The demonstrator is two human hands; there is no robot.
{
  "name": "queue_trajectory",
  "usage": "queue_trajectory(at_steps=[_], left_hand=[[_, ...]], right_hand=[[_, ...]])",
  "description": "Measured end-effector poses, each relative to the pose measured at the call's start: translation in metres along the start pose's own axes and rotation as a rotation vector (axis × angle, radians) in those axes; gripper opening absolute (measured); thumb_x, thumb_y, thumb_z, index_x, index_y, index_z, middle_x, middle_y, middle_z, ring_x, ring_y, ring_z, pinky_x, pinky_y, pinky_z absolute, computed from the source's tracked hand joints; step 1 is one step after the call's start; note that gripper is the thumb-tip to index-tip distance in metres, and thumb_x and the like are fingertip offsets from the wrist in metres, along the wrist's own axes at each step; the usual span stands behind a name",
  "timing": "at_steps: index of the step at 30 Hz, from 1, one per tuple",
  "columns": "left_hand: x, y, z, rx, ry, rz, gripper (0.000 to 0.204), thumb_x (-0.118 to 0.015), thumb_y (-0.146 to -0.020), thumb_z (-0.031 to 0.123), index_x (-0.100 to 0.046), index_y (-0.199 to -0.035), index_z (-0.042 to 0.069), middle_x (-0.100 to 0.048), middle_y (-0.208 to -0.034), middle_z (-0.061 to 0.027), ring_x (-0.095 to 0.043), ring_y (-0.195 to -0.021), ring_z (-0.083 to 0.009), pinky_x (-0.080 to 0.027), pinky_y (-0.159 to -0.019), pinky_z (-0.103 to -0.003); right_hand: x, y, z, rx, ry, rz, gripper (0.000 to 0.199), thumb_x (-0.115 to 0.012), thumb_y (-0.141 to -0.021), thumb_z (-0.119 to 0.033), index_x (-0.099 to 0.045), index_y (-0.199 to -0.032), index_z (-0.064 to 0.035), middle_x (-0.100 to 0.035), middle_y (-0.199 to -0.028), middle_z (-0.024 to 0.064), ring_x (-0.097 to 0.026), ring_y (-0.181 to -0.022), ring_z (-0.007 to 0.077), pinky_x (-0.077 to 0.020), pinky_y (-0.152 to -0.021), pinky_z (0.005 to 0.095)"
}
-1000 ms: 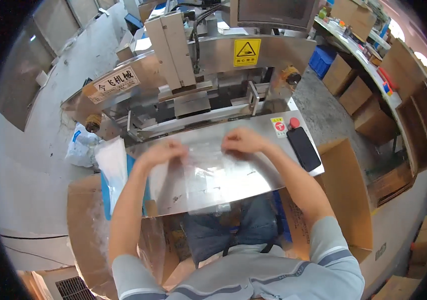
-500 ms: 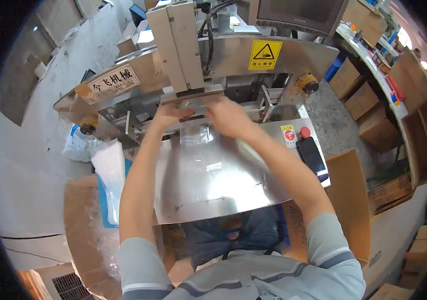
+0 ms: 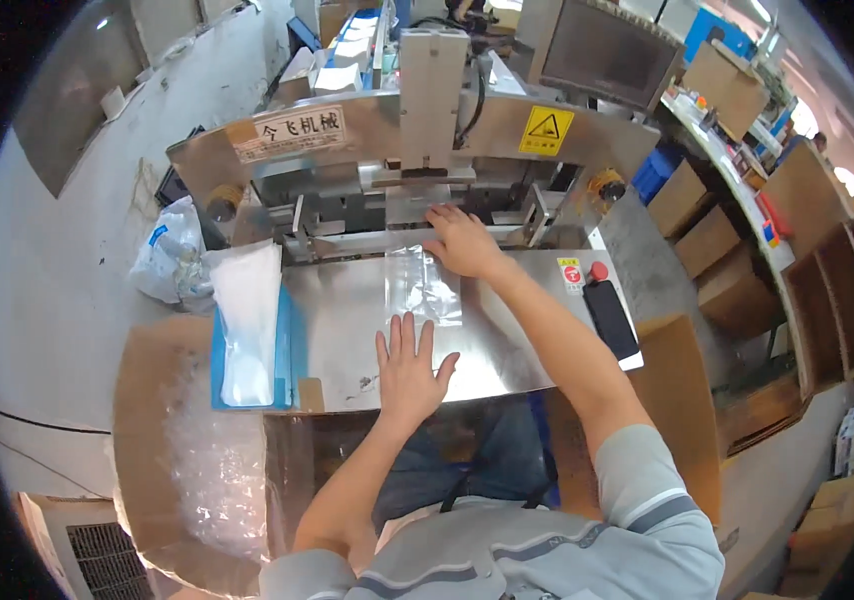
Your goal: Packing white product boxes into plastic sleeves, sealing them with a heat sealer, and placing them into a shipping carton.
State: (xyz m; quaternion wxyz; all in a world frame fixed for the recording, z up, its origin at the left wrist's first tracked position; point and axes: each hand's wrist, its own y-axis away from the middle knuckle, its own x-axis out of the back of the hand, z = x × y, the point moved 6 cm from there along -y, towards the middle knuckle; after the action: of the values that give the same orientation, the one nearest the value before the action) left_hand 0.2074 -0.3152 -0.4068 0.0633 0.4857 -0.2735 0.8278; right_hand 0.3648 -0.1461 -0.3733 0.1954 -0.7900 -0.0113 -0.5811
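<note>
A clear plastic bag lies on the shiny metal worktable, its far end reaching toward the machine's slot. My left hand rests flat at the bag's near edge, fingers spread. Further off, my right hand has its fingers stretched toward the slot, over the bag's far right side. Nothing is gripped in either hand. Above that slot stands the upright metal press head of the machine.
A blue box with a stack of white sheets stands at the left. Below it, a carton holds crumpled clear plastic. A red button and a black phone-like slab are on the right.
My left hand has come back from the slot to the bag's near edge and spread out. The bag now extends nearer. My right hand stays by the slot; the view has shifted.
</note>
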Motion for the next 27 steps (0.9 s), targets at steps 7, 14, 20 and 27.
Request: queue_trajectory(at_steps=[7, 14, 20, 27], left_hand=[[-0.003, 0.007, 0.000, -0.018, -0.003, 0.065, 0.063, -0.067, -0.090, 0.043, -0.056, -0.132, -0.002, -0.047, -0.141, -0.0290, -0.038, -0.137, -0.0461, -0.025, -0.114, -0.062], [-0.005, 0.005, -0.002, 0.002, 0.001, 0.034, 0.066, -0.066, -0.091, 0.044, -0.053, -0.135, -0.004, -0.046, -0.141, -0.0301, -0.038, -0.137, -0.0471, -0.025, -0.114, -0.062], [0.002, 0.003, -0.004, 0.040, 0.043, 0.073, 0.071, -0.067, -0.091, 0.039, -0.043, -0.141, -0.006, -0.042, -0.144, -0.0325, -0.034, -0.138, -0.0502, -0.024, -0.115, -0.062], [0.010, 0.010, -0.021, 0.178, 0.172, 0.250, 0.075, -0.066, -0.093, 0.032, -0.032, -0.146, -0.008, -0.033, -0.150, -0.0317, -0.025, -0.144, -0.0501, -0.019, -0.117, -0.061]], right_hand=[[-0.002, 0.001, 0.004, -0.017, 0.035, -0.043, 0.057, -0.067, -0.090, -0.034, -0.053, -0.138, -0.0066, -0.047, -0.150, 0.0150, -0.042, -0.141, 0.0331, -0.0377, -0.110, 0.0566], [0.015, -0.011, 0.000, 0.003, 0.023, -0.011, 0.048, -0.062, -0.094, -0.032, -0.055, -0.133, -0.0041, -0.059, -0.135, 0.0180, -0.053, -0.129, 0.0354, -0.0406, -0.104, 0.0564], [0.022, -0.018, 0.002, -0.015, 0.055, -0.003, 0.050, -0.059, -0.096, -0.033, -0.053, -0.136, -0.0040, -0.062, -0.131, 0.0202, -0.056, -0.125, 0.0367, -0.0416, -0.102, 0.0565], [0.032, -0.026, -0.009, -0.095, 0.066, -0.171, 0.049, -0.054, -0.099, -0.033, -0.051, -0.138, -0.0025, -0.063, -0.124, 0.0270, -0.058, -0.121, 0.0405, -0.0422, -0.102, 0.0568]])
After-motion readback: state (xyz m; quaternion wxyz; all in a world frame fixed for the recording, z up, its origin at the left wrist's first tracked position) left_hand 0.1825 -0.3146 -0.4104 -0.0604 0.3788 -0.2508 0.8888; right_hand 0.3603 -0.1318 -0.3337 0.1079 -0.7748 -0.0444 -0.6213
